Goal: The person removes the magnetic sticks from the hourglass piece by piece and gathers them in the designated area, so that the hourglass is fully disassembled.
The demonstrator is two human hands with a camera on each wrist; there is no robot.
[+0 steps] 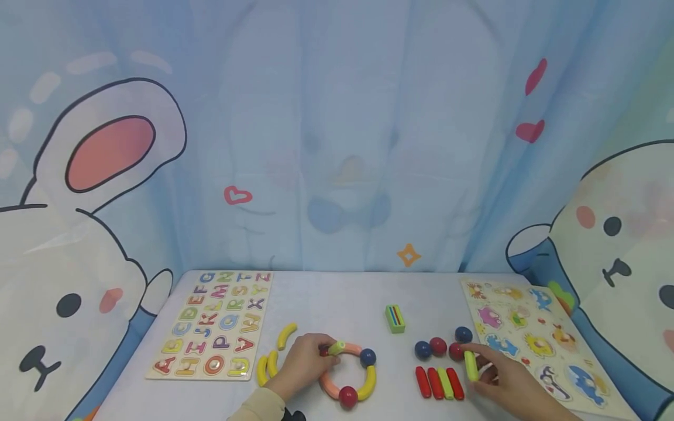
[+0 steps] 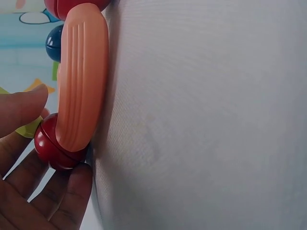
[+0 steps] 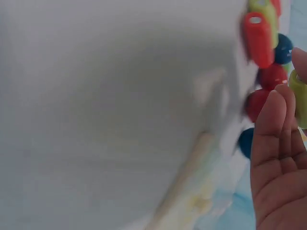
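Note:
My left hand [image 1: 308, 361] holds a red ball [image 2: 50, 143] at the upper left of a ring on the table. Its fingers curl around the ball, and a yellow-green stick [image 1: 336, 348] juts out by the fingertips. The ring also has orange curved sticks [image 1: 329, 386], a yellow curved stick [image 1: 367, 383], a blue ball [image 1: 367, 357] and another red ball [image 1: 348, 397]. On the right, my right hand [image 1: 502, 377] pinches a second yellow-green stick [image 1: 471, 366] between thumb and fingers. Beside it lie red sticks [image 1: 423, 382] with one yellow-green stick [image 1: 444, 383] among them.
Red balls [image 1: 437, 346] and blue balls [image 1: 423, 350] sit above the stick row. Yellow curved sticks [image 1: 286, 336] lie left of the ring. A striped block [image 1: 395, 318] stands farther back. An alphabet board [image 1: 179, 351] and an animal puzzle board [image 1: 518, 339] flank the table.

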